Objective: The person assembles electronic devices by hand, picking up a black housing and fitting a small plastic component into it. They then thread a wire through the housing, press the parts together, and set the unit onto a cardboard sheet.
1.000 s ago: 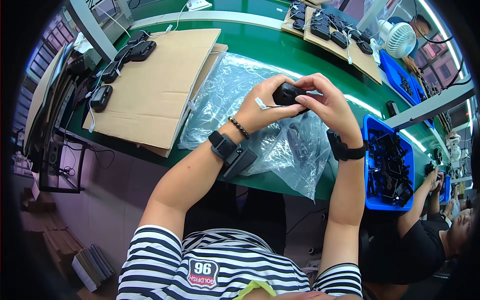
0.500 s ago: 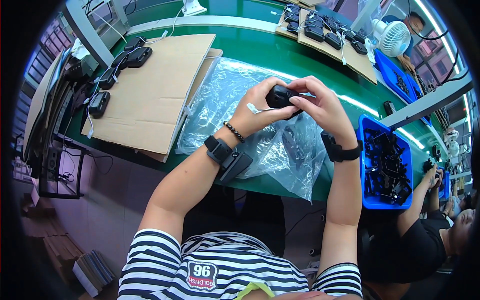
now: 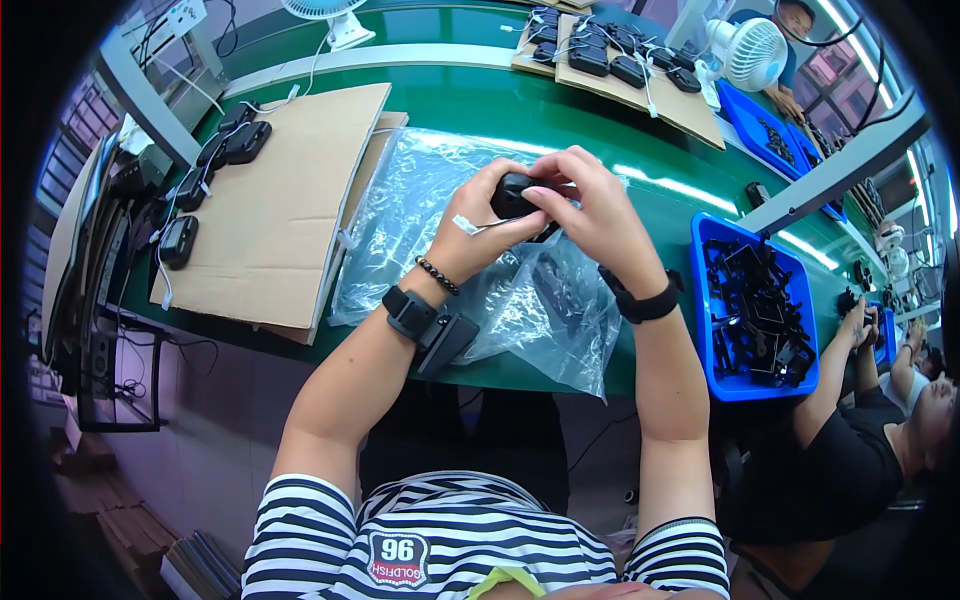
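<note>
Head view: left hand (image 3: 466, 225) is gripping black plastic housing (image 3: 511, 196) from its left, right hand (image 3: 598, 212) is pinching its right; long axis is hiding under both.

Rounded black device (image 3: 513, 196), partly hidden, held up between fingers (image 3: 578, 167).

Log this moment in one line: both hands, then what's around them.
left hand: holding black device | right hand: touching it | beneath: clear plastic bag | right: blue bin of black parts
</note>
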